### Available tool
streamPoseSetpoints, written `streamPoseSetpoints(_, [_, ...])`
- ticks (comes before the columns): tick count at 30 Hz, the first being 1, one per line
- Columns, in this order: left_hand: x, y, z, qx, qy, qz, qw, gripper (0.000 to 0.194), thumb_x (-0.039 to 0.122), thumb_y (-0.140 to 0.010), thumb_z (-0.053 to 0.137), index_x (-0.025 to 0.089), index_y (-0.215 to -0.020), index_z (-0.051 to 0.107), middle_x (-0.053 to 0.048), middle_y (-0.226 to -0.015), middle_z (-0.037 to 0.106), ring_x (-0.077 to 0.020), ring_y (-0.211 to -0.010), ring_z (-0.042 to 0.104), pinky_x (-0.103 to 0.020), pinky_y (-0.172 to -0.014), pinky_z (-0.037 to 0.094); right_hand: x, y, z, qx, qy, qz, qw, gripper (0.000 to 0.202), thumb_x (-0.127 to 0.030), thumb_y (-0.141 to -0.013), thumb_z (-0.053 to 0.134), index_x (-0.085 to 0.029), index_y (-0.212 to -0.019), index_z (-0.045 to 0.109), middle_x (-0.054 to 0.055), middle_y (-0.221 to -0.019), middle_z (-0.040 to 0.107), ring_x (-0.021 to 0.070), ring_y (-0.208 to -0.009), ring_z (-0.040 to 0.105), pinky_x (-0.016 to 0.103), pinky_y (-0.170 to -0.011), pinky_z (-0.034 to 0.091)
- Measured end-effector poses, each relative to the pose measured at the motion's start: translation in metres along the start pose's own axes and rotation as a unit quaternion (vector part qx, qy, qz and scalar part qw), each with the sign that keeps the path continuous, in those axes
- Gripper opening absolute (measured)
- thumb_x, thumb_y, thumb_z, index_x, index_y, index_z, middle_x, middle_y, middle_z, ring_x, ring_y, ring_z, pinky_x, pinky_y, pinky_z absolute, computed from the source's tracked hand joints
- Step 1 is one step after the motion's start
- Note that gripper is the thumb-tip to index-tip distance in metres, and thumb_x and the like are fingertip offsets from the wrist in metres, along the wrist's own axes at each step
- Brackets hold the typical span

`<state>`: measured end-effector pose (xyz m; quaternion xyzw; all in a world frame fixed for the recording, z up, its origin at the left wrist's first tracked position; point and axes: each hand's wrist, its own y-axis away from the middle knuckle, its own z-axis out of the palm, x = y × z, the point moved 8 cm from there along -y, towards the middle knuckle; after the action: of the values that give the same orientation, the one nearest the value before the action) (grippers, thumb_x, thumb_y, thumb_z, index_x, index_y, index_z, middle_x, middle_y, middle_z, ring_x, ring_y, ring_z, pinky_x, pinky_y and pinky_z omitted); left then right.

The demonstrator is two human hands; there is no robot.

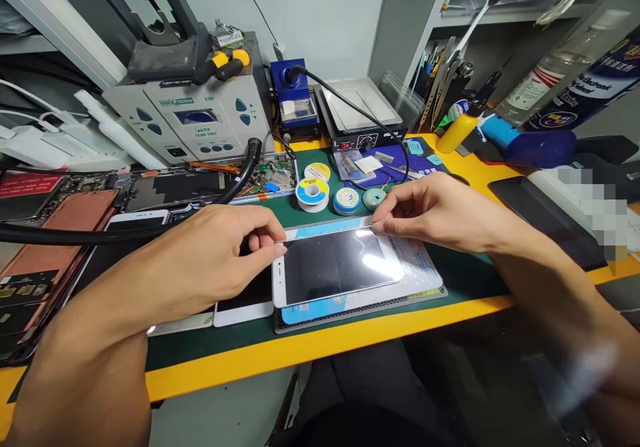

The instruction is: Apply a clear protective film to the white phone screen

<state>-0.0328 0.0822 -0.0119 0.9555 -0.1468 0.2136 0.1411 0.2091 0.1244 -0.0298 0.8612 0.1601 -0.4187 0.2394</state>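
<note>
A white-framed phone screen [330,268] lies face up on a light, blue-marked plate [320,310] atop the bench mat. My left hand [235,247] pinches its upper left corner between thumb and fingertips. On the far edge, toward the right corner, my right hand [417,215] has thumb and index finger closed on the screen. Glare covers the right part of the dark glass. I cannot tell whether a thin film lies over it. Partly under my left hand is another white-framed phone screen [245,310].
Solder spools [313,195] and a blue-lidded tin [347,200] stand just beyond the screen. Behind them are a grey soldering station [195,120] and a heating plate [360,110]. A black hose [100,235] crosses at left. Tools and bottles [550,77] crowd the right.
</note>
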Motion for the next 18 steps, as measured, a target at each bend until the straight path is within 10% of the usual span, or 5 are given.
streamPoseSetpoints(18, [0.0060,0.0001,-0.0023,0.004,-0.019,-0.023,1.000,0.024,0.049,-0.089,0.058,0.029,-0.089,0.072,0.005,-0.064,0.064,-0.0114,-0.048,0.050,-0.022,-0.043,0.034,-0.0056,0.0013,-0.0007,0.012,0.006,-0.010,1.000,0.015,-0.030,-0.080,0.074,-0.017,-0.086,0.080,0.004,-0.074,0.072,0.0119,-0.056,0.056,0.024,-0.048,0.043])
